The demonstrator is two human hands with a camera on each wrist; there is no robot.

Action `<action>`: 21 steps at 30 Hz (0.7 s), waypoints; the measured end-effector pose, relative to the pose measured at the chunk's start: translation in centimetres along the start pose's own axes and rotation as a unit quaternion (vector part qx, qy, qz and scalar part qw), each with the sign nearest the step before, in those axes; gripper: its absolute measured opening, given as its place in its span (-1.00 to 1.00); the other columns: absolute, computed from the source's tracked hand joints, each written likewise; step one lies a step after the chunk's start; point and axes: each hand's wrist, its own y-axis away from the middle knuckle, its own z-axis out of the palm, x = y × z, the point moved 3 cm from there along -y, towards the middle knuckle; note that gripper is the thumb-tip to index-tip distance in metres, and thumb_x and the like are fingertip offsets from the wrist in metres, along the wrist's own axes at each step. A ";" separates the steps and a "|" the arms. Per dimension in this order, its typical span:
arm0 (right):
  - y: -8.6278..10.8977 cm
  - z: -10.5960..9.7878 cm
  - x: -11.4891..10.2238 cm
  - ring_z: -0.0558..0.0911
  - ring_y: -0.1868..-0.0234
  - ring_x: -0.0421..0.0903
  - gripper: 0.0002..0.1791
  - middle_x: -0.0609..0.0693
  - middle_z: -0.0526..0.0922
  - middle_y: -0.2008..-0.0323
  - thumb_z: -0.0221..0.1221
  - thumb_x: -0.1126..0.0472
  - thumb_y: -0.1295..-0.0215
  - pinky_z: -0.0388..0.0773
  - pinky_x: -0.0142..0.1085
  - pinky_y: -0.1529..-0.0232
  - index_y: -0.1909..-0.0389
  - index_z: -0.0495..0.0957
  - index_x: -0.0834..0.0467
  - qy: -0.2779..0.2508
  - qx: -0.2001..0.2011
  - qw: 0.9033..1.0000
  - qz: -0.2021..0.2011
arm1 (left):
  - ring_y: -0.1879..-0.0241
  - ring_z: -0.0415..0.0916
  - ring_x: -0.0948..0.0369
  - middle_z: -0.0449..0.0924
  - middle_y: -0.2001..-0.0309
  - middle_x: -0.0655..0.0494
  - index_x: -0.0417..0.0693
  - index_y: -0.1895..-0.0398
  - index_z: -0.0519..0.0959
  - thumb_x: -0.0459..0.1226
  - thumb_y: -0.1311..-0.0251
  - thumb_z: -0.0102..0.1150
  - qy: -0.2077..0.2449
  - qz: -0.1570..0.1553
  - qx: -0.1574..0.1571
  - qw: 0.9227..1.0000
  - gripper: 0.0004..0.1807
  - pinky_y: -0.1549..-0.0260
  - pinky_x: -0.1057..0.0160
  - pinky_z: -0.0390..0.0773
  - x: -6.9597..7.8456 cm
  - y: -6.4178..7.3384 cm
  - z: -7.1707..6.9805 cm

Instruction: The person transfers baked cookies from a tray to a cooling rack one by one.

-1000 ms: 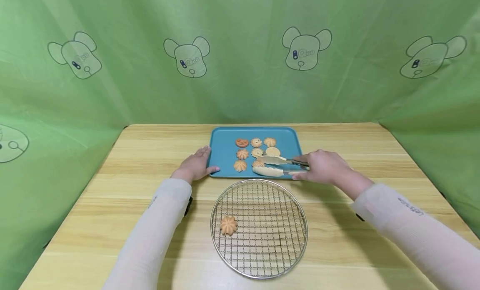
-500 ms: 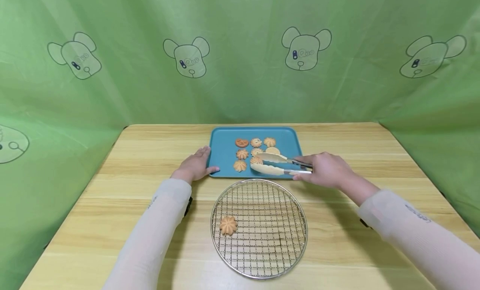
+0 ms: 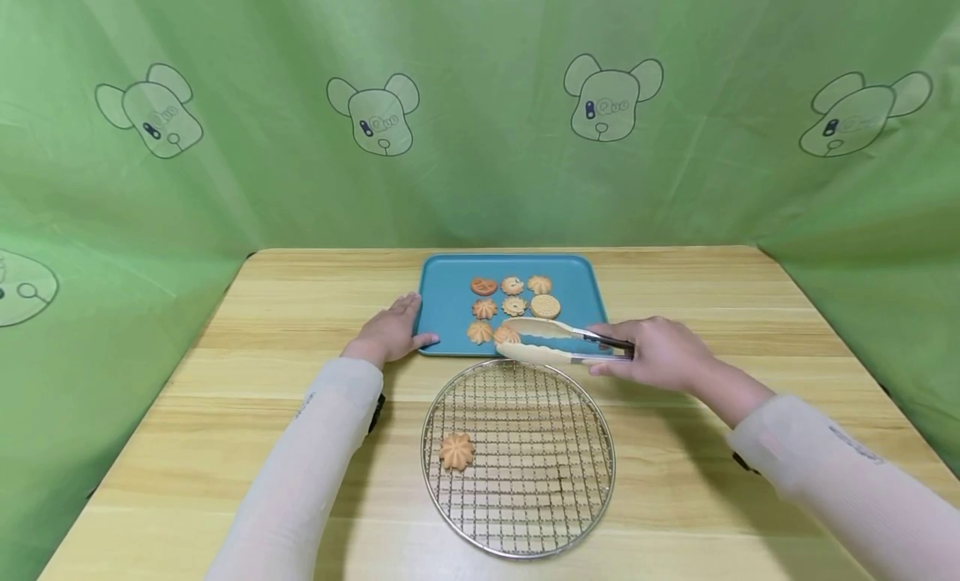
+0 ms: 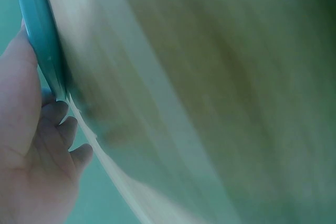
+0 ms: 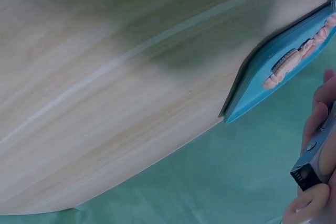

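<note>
Right hand (image 3: 660, 353) first: I've got it curled firmly around the tongs (image 3: 536, 354), and out to its left the pale tips stand either side of a ridged cookie (image 3: 507, 336) at the front of the blue tray (image 3: 442, 302). Are they squeezing it? I can't tell from out here. Seven more cookies (image 3: 545, 306) on that tray: one just left of the tips, six beyond them in two rows of three. Across from my grip, the left hand (image 3: 387, 331) lies against the tray's far side, fingers relaxed, thumb at the near corner. Closer in than the tongs, a round wire rack (image 3: 540, 448) with a single cookie (image 3: 457, 453) on its left part, all on a wooden table (image 3: 750, 314). Print on the right sleeve (image 3: 840, 473), too blurred to read. Way past the tongs, a green curtain (image 3: 480, 197) with bear heads (image 3: 613, 106); their lettering seems to start with Q, the rest unclear.
</note>
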 end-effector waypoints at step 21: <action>2.0 1.3 -1.5 0.17 0.71 -0.42 -0.33 -0.17 0.65 0.36 0.35 -0.23 -0.01 0.23 -0.46 0.71 -0.07 0.62 0.12 -0.019 -0.016 0.993 -0.113 | -0.46 -0.23 -0.01 -0.21 -0.50 -0.12 -0.26 -0.49 -0.17 0.21 -0.28 -0.09 0.003 0.003 0.004 1.000 -0.01 -0.40 0.09 -0.12 0.0 0.0 0.0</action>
